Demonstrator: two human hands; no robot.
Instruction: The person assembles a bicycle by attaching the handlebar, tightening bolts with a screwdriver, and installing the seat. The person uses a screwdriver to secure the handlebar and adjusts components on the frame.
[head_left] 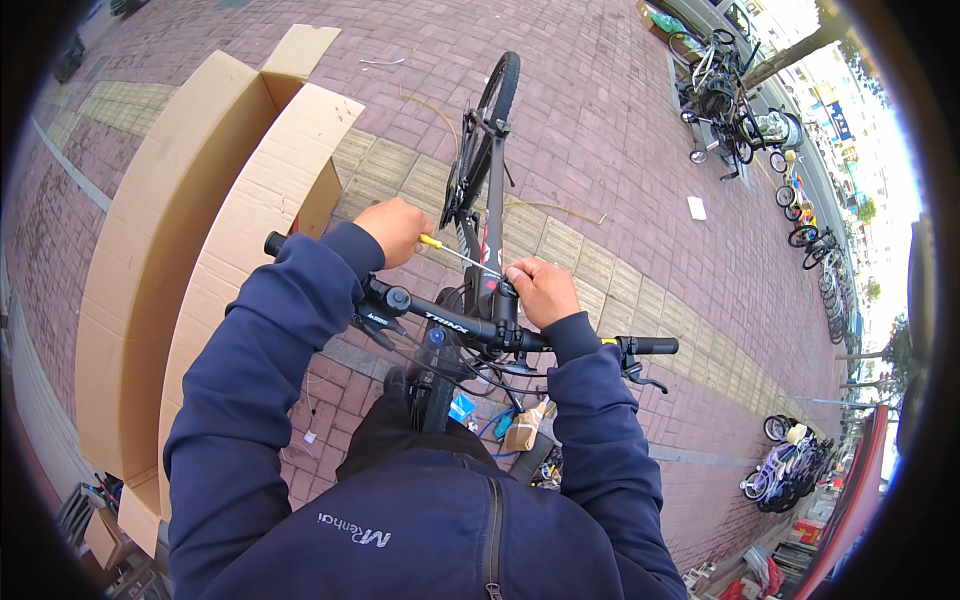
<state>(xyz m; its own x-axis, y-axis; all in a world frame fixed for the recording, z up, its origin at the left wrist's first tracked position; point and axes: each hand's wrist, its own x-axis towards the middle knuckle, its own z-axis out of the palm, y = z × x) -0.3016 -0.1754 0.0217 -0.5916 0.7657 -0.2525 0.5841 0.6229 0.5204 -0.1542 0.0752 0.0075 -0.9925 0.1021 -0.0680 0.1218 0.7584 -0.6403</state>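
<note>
My left hand (396, 228) is closed round the yellow handle of a screwdriver (432, 243), its thin metal shaft slanting down to the right. The shaft's end meets the head area of a dark bicycle (496, 200), just above the handlebar (462, 324). My right hand (545, 292) is closed at that same spot, thumb and fingers bent against the top of the stem; whatever they pinch is hidden. The bicycle stands upright, its front wheel (432, 400) close to my legs and its rear wheel pointing away. Black cables loop below the bar.
A long, open cardboard box (160, 240) stands to the left, near the left grip. Below the handlebar lie a brown paper-like bundle (522, 430) and small parts. Several bicycles (795, 465) stand at the right; a white sheet (697, 208) lies on the paving.
</note>
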